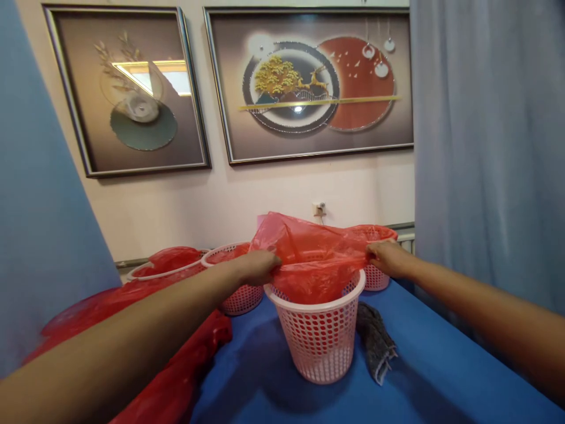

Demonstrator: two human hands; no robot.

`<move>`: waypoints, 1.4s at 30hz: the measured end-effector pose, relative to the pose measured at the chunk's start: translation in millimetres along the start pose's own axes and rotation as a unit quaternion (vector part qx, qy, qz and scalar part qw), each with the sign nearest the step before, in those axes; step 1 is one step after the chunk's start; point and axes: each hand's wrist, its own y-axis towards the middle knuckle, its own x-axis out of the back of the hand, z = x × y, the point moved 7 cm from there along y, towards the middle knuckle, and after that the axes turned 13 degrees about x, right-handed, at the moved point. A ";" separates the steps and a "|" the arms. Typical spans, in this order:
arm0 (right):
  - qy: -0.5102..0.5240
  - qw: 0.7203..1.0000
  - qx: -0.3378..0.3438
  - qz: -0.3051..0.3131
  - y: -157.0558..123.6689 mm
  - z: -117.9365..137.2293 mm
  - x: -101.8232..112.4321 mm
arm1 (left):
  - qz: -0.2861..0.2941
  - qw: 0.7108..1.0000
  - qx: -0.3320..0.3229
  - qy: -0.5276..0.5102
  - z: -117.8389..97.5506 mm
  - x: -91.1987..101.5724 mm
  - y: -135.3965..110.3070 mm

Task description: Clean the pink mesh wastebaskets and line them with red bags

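Observation:
A pink perforated plastic basket (321,341) stands upright on the blue table (432,377). A red plastic bag (315,253) is spread over its mouth, with part of it sagging inside. My left hand (257,266) is closed on the bag's left edge, just above the basket's rim. My right hand (388,258) is closed on the bag's right edge. Both arms are stretched forward and hold the bag taut between them.
A grey cloth (375,341) lies right of the basket. More pink baskets (241,297) with red bags stand behind and to the left. Loose red bags (176,377) pile at the left. Two framed pictures (309,82) hang on the wall. A curtain (485,147) hangs at the right.

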 end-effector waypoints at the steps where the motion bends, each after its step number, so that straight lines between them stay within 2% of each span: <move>1: 0.012 1.000 0.012 -0.013 -1.9 4.9 2.7 | 0.001 0.999 -0.003 -0.033 0.9 -1.9 -2.5; 6: 0.045 0.987 0.076 -0.132 -25.5 27.8 12.8 | -0.032 0.968 -0.051 -0.242 -5.1 -2.5 -26.8; 10: 0.060 0.977 0.077 -0.188 -56.6 28.8 -4.7 | -0.107 0.952 -0.087 -0.273 -17.5 -8.9 -57.7; 14: 0.060 0.964 0.083 -0.244 -84.2 33.2 -24.7 | -0.166 0.939 -0.111 -0.281 -29.8 -24.4 -82.7; 18: 0.062 0.967 0.098 -0.227 -94.8 42.5 -43.0 | -0.182 0.933 -0.109 -0.290 -35.9 -43.4 -92.8; 25: 0.135 0.976 0.071 -0.156 -91.8 43.7 -57.8 | -0.131 0.944 -0.095 -0.288 -36.8 -69.6 -88.7; 28: 0.220 0.966 0.037 -0.128 -88.5 36.6 -63.6 | -0.112 0.938 -0.073 -0.320 -31.7 -71.0 -85.3; 30: 0.289 0.948 -0.019 -0.128 -86.5 26.8 -66.8 | -0.106 0.926 -0.050 -0.359 -26.1 -69.4 -82.9; 34: 0.434 0.870 -0.179 -0.151 -84.1 9.6 -69.1 | -0.163 0.890 0.025 -0.425 -7.9 -63.3 -78.4; 36: 0.475 0.838 -0.224 -0.150 -81.2 10.2 -66.4 | -0.197 0.874 0.053 -0.441 -0.6 -61.5 -75.4; 39: 0.490 0.824 -0.243 -0.149 -74.1 14.5 -60.6 | -0.208 0.863 0.059 -0.457 3.0 -62.0 -67.1; 42: 0.476 0.818 -0.255 -0.200 -67.5 9.1 -55.0 | -0.208 0.862 0.065 -0.457 6.5 -64.1 -57.3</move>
